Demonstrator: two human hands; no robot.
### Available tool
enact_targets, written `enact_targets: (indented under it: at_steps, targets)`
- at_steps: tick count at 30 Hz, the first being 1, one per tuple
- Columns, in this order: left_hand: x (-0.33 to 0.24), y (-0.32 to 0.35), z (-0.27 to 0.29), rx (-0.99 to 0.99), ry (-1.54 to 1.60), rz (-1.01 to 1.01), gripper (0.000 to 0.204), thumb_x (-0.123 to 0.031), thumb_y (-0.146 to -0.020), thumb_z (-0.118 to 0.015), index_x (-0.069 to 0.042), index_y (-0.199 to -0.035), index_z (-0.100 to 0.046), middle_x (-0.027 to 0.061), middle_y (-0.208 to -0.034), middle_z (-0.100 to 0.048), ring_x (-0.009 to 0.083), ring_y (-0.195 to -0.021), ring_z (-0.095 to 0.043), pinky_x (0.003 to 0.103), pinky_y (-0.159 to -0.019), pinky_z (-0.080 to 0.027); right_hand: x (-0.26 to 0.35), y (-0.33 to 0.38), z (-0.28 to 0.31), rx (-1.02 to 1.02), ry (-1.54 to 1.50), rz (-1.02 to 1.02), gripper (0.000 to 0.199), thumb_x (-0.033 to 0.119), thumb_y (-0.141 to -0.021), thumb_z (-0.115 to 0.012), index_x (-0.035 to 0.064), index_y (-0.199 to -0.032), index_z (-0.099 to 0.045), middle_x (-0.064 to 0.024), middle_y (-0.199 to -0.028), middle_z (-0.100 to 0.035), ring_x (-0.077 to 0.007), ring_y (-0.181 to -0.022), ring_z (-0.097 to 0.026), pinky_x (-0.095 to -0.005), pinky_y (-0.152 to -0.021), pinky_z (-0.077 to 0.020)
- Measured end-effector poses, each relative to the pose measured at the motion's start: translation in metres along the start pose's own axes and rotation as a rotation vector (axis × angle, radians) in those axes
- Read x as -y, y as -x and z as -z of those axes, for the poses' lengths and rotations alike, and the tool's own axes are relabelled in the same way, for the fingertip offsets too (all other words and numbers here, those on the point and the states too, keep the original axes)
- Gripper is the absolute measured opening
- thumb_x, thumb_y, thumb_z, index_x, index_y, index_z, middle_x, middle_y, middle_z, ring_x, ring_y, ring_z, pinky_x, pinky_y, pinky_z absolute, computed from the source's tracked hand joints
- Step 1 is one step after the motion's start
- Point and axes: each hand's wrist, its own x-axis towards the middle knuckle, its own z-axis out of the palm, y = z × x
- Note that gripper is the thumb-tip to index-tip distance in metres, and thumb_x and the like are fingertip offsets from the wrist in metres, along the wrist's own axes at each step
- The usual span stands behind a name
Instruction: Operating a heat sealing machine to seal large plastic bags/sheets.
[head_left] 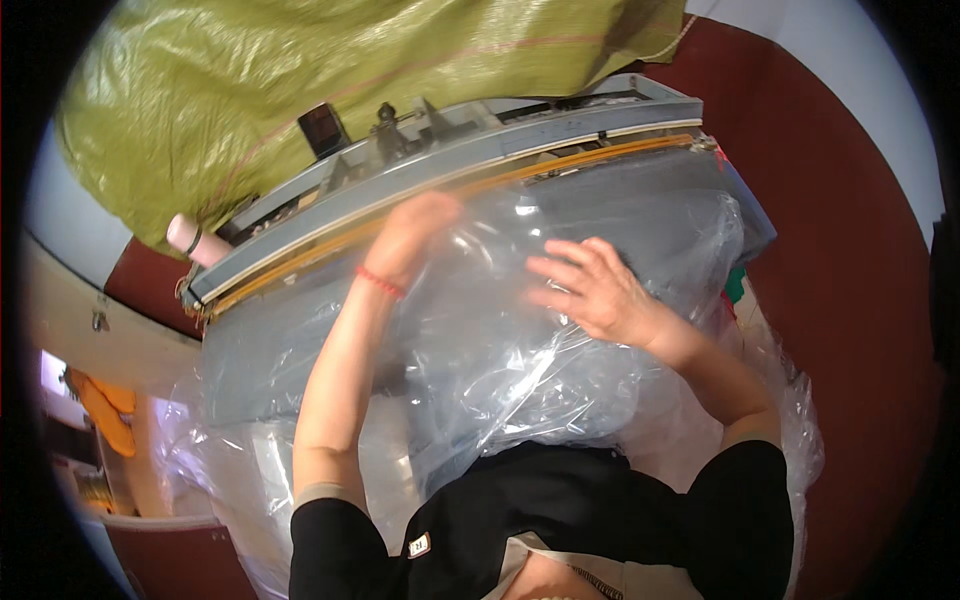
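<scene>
A large clear plastic bag lies over a grey padded surface in front of a grey sealing machine with an orange-yellow strip along its bar. My left hand, with a red string at the wrist, reaches forward and presses the bag's edge close to that strip; its fingers look curled, partly behind the film. My right hand rests flat on top of the bag with its fingers spread apart.
A big yellow-green woven sack sits behind the machine. A pink cylinder lies at the machine's left end. The floor is dark red. An orange object shows at the far left, and more clear film hangs at the right.
</scene>
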Motion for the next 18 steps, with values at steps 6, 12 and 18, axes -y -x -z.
enact_targets:
  at_steps: [6,12,18]
  targets:
    - [0.001,0.0,-0.014,-0.096,-0.048,-0.15,0.01,-0.012,-0.078,-0.061,-0.007,-0.084,-0.056,-0.0052,-0.071,-0.054,0.0003,-0.057,-0.043,0.015,-0.049,-0.033,-0.033,0.005,-0.02,-0.426,-0.467,-0.628,0.052,0.012,-0.072,-0.062,0.0001,-0.118,-0.041,-0.0164,-0.123,-0.04,-0.0292,-0.112,-0.04,-0.0333,-0.092,-0.0329]
    - [0.005,-0.003,-0.013,-0.058,-0.142,-0.117,0.008,-0.01,-0.078,-0.057,-0.006,-0.085,-0.056,-0.0034,-0.078,-0.056,0.0028,-0.067,-0.047,0.017,-0.06,-0.037,-0.047,-0.024,-0.068,-0.188,-1.636,-1.023,0.039,0.028,-0.08,-0.059,-0.0006,-0.105,-0.051,-0.0086,-0.095,-0.058,-0.0126,-0.088,-0.055,-0.0225,-0.07,-0.0421]
    - [0.022,0.006,0.025,0.191,-0.79,0.012,0.019,-0.017,-0.077,-0.061,-0.003,-0.089,-0.057,-0.0027,-0.072,-0.055,0.0057,-0.065,-0.05,0.021,-0.057,-0.042,-0.093,0.009,-0.067,-0.249,-1.144,-1.316,0.022,0.027,-0.081,-0.056,0.0059,-0.077,-0.06,-0.0046,-0.066,-0.06,-0.0114,-0.064,-0.057,-0.0238,-0.051,-0.0392]
